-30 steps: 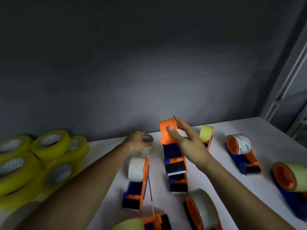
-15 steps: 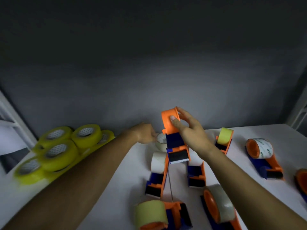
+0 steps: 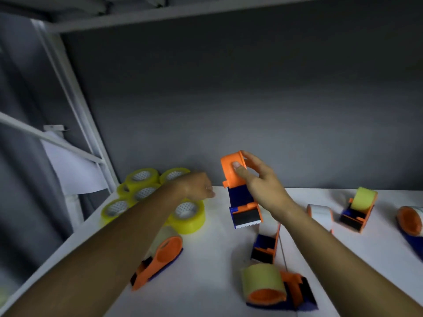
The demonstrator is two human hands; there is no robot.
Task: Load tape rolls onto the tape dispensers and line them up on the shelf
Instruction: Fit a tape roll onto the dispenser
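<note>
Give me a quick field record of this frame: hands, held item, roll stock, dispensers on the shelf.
right hand: grips an empty orange-and-blue dispenser, lifted above the shelf, cutter end down
left hand: fingers curled, over the yellow tape rolls; whether it holds anything cannot be told
roll stock: yellow rolls clustered at the shelf's back left
loaded dispensers: several lying scattered, not lined up, e.g. front one
empty dispenser on shelf: one near centre

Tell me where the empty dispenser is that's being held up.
In the head view, the empty dispenser is centre frame, held by the right hand above the white shelf, right of the yellow tape rolls.
</note>
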